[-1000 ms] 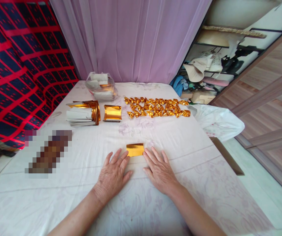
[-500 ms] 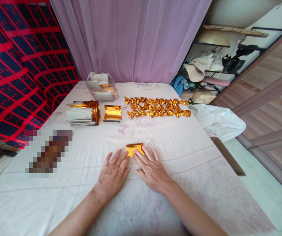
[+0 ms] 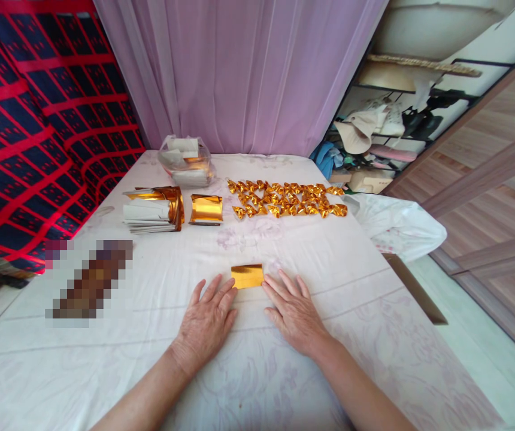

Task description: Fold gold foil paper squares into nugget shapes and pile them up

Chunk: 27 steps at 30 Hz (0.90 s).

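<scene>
Glossy gold foil paper (image 3: 247, 276) on matt white cloth (image 3: 351, 281)

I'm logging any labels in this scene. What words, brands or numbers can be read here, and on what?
None can be read.
The gold paper between the left hand and right hand is plain foil.
The paper stacks show no print.
The bag contents are too blurred.

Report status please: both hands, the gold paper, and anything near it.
Left hand and right hand flat on white cloth, open, fingertips at folded gold paper. Paper lies flat between them. Gold stack and folded gold pieces farther back, apart.
</scene>
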Each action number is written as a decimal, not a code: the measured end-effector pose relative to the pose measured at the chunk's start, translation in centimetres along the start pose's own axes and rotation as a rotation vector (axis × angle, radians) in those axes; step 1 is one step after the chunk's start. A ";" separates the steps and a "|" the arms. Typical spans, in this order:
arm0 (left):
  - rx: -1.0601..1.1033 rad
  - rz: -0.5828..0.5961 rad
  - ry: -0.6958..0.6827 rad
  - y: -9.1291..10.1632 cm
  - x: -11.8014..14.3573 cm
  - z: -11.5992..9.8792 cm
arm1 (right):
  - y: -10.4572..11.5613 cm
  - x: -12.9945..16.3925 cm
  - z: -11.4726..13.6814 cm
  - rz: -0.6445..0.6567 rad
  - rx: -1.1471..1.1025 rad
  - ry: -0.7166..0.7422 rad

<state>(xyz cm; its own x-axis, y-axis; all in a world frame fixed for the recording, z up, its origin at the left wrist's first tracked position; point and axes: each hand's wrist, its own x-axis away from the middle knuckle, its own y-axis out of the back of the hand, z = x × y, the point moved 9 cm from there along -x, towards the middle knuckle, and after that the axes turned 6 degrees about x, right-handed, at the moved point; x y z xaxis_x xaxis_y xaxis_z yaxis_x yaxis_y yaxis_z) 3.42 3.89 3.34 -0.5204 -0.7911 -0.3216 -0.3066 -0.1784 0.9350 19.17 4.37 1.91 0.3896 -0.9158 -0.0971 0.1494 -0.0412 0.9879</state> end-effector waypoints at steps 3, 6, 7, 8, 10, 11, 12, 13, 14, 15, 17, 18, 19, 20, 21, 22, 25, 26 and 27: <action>0.012 0.002 -0.025 -0.1 -0.1 -0.2 | 1.3 -0.4 -1.8 -0.155 -0.078 -0.080; 0.021 -0.008 -0.034 -0.1 -0.2 -0.2 | 2.2 -1.7 -2.8 -0.278 -0.151 -0.110; 0.019 -0.013 -0.029 -0.1 -0.3 -0.2 | 2.2 -2.3 -2.9 -0.277 -0.165 -0.113; 0.016 -0.018 -0.022 -0.1 -0.2 -0.1 | 2.1 -3.0 -3.0 -0.266 -0.176 -0.130; 0.008 -0.028 -0.010 0.0 -0.2 -0.1 | 1.8 -4.2 -3.1 -0.244 -0.205 -0.152; 0.007 -0.031 -0.006 0.0 -0.2 -0.1 | 1.6 -4.6 -3.0 -0.233 -0.225 -0.154; 0.008 -0.034 -0.004 0.0 -0.1 -0.1 | 1.4 -4.9 -3.0 -0.225 -0.247 -0.152; 0.010 -0.035 -0.003 0.0 -0.1 -0.1 | 1.2 -5.0 -3.0 -0.221 -0.268 -0.149; 0.013 -0.035 -0.003 0.0 -0.1 -0.1 | 1.0 -5.1 -3.0 -0.224 -0.289 -0.147; 0.016 -0.035 -0.003 0.0 0.0 -0.1 | 0.9 -5.0 -3.1 -0.233 -0.310 -0.144; 0.020 -0.036 -0.005 0.0 0.0 0.0 | 0.7 -4.8 -3.2 -0.268 -0.346 -0.138; 0.022 -0.036 -0.004 0.0 0.0 0.0 | 0.6 -4.8 -3.3 -0.288 -0.362 -0.135; 0.023 -0.035 -0.003 0.0 -0.1 0.0 | 0.6 -4.7 -3.3 -0.305 -0.376 -0.130; 0.025 -0.034 -0.002 0.0 -0.1 0.1 | 0.6 -4.7 -3.3 -0.319 -0.387 -0.126; 0.027 -0.034 -0.001 0.0 -0.1 0.1 | 0.6 -4.6 -3.3 -0.330 -0.396 -0.122; 0.030 -0.036 -0.001 0.1 -0.1 0.1 | 0.6 -4.7 -3.3 -0.338 -0.405 -0.118; 0.038 -0.047 -0.005 0.3 -0.2 0.0 | 0.7 -4.7 -3.3 -0.352 -0.431 -0.109; 0.040 -0.050 -0.005 0.3 -0.2 0.0 | 0.7 -4.7 -3.3 -0.354 -0.439 -0.109; 0.041 -0.051 -0.005 0.3 -0.2 0.0 | 0.6 -4.7 -3.3 -0.355 -0.443 -0.111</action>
<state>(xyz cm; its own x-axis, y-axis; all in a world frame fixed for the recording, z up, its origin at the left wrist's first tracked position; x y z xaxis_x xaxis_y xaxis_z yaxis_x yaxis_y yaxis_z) 3.44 3.97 3.73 -0.5068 -0.7788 -0.3697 -0.3655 -0.1943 0.9103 20.45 9.94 2.60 0.1515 -0.9138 -0.3768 0.6295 -0.2047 0.7496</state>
